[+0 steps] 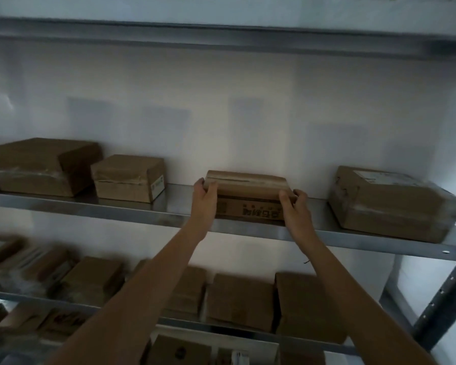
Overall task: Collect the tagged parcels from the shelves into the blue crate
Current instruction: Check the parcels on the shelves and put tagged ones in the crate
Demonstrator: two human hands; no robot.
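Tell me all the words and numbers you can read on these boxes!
Brown cardboard box gripped by both hands: dark print on its front, upside down, too blurred to read.
Small brown box, white side sticker: too small.
Big brown box on the right, white top label: blurred.
Nothing is readable.

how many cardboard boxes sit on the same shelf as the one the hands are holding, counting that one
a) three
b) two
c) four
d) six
c) four: the left hand and right hand grip the middle box by its ends, with a large box and a smaller box to its left and another box to its right on the metal shelf.
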